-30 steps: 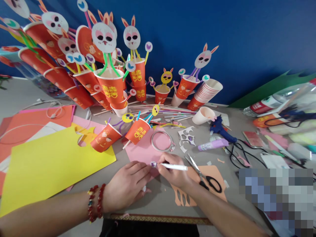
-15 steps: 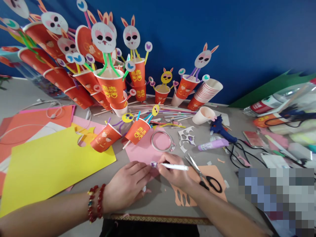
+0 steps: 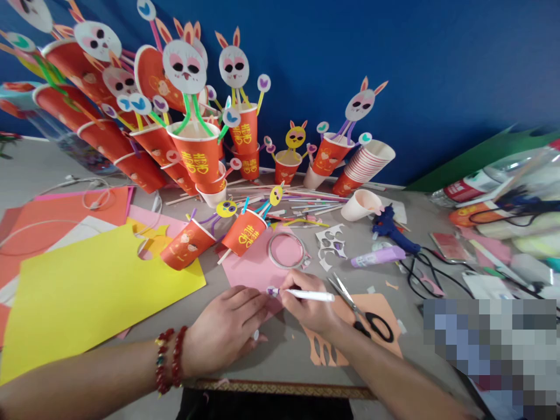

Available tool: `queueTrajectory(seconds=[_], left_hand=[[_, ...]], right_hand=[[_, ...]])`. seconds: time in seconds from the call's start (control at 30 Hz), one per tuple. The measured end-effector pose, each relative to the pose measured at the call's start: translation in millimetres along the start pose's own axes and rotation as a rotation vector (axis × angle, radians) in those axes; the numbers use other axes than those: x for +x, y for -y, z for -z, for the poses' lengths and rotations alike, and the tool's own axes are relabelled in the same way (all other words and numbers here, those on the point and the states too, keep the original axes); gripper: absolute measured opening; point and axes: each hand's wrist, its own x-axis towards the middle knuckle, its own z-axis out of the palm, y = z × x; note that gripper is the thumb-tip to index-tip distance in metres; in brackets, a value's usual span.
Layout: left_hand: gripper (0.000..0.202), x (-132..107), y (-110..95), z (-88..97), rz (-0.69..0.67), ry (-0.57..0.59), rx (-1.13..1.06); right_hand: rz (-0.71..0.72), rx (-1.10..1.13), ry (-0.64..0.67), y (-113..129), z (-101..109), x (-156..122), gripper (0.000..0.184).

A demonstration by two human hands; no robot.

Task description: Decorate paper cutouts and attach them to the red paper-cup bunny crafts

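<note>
My right hand (image 3: 308, 303), in the lower middle of the frame, grips a slim white marker pen (image 3: 317, 296) between thumb and fingers, its purple tip down on a small white paper disc (image 3: 270, 290) with purple marks. My left hand (image 3: 230, 326) lies palm down just left of it, fingers stretched out side by side, fingertips at the disc's edge; I cannot tell whether anything is under the palm. The disc sits near the centre, over a pale pink paper sheet (image 3: 242, 273), with a thin silvery ring (image 3: 269, 251) just above my hands. Right of my right hand, black-handled metal scissors (image 3: 350, 300) rest partly on a peach paper sheet (image 3: 350, 350) with leaf-shaped holes cut in it. A purple plastic tube (image 3: 378, 256) and a dark blue glue gun (image 3: 394, 230) lie farther right. A large yellow paper sheet (image 3: 100, 291) spreads across the left. Two tilted orange-red paper cups (image 3: 188, 245) with yellow paper faces lie above my left hand, and white paper rabbit faces (image 3: 184, 67) rise from more cups in the upper left.
</note>
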Motion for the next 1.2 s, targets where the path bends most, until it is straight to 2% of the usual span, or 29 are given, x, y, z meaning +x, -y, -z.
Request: queueTrajectory(seconds=[1.2], left_hand=[[0.040, -0.6, -0.5, -1.1, 0.000, -0.026, -0.003]], right_hand=[[-0.025, -0.053, -0.039, -2.4, -0.4, -1.6, 0.017]])
